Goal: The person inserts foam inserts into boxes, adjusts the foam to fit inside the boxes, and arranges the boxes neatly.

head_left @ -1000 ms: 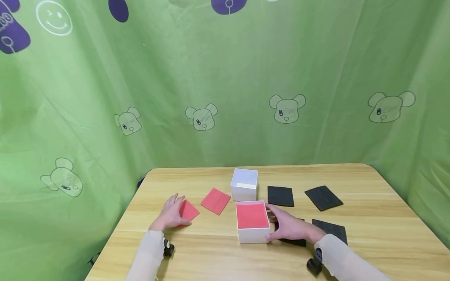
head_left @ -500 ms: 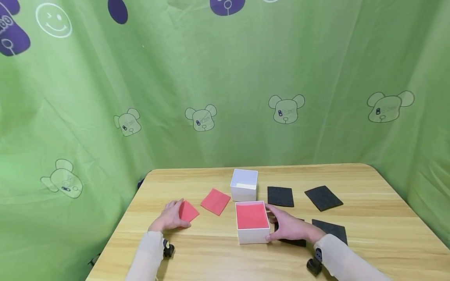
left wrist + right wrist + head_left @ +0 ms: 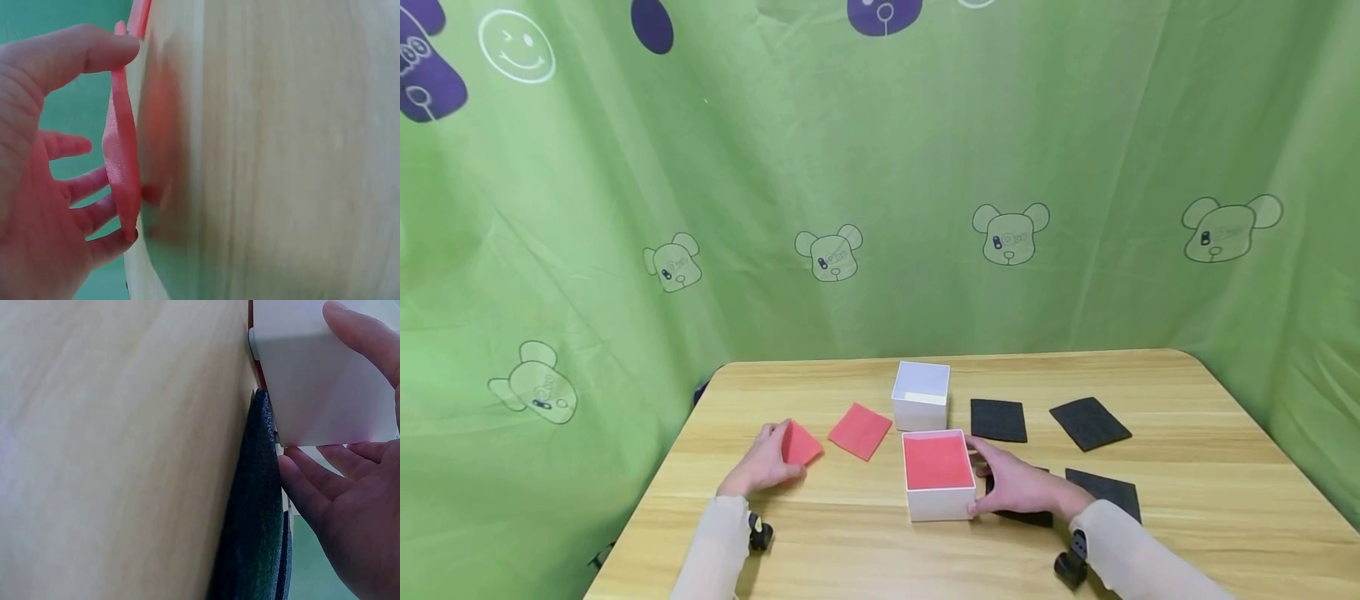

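Note:
My left hand (image 3: pixel 763 461) holds a square red foam sheet (image 3: pixel 802 445) at the left of the table. In the left wrist view the sheet (image 3: pixel 120 144) is seen edge-on and slightly bowed, pinched between the thumb and the fingertips on the opposite edge, with its blurred reflection on the wood beside it. My right hand (image 3: pixel 1018 483) grips the right side of a white square box (image 3: pixel 942 503), thumb at the near corner and fingers behind the far one. Inside that box lies a red sheet (image 3: pixel 937 462), just below the rim.
A second white box (image 3: pixel 921 415) stands behind the first. Another red sheet (image 3: pixel 861 431) lies between the left hand and the boxes. Several black sheets (image 3: pixel 1090 422) are spread on the right, one partly under my right hand. A green curtain (image 3: pixel 880 167) hangs behind the table.
My left fingers have closed in on the red sheet's edges, and the sheet has shifted slightly up in the head view. The right hand and both boxes stay put.

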Action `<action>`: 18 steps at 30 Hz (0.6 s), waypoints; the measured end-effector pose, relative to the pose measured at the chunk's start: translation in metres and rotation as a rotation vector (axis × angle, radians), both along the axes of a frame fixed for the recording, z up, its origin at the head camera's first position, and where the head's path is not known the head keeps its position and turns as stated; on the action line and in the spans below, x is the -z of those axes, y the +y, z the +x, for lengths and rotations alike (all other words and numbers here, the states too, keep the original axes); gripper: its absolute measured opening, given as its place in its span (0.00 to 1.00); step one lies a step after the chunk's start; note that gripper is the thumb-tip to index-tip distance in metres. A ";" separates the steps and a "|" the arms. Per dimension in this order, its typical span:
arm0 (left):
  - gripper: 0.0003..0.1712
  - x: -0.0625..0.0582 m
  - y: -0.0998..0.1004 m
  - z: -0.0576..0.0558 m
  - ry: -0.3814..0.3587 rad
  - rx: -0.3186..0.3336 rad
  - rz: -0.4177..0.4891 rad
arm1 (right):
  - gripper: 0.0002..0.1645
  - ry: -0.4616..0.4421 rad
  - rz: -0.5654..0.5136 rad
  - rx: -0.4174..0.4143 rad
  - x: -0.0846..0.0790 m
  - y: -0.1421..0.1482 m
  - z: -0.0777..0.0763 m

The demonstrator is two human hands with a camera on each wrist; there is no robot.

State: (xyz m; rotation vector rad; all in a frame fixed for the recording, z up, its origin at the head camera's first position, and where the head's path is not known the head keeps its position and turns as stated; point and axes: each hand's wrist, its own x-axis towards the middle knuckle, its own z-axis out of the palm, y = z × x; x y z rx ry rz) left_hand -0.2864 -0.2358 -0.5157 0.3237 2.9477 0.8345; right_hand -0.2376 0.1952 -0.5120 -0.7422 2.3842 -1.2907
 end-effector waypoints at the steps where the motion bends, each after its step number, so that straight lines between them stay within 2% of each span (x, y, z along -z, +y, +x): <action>1: 0.56 -0.001 0.001 0.000 -0.002 -0.004 0.005 | 0.66 -0.001 -0.001 0.000 0.000 0.000 0.000; 5: 0.54 -0.010 0.007 0.003 0.024 0.009 0.012 | 0.66 -0.005 -0.010 -0.002 -0.001 0.000 0.000; 9: 0.52 -0.026 0.018 0.007 0.081 0.027 0.002 | 0.66 -0.005 -0.012 -0.004 -0.001 0.000 0.000; 13: 0.51 -0.044 0.033 0.013 0.143 0.068 -0.003 | 0.66 -0.002 -0.009 -0.004 -0.001 0.000 0.001; 18: 0.52 -0.061 0.055 0.022 0.176 0.134 0.016 | 0.66 0.000 -0.010 -0.006 -0.001 -0.001 0.000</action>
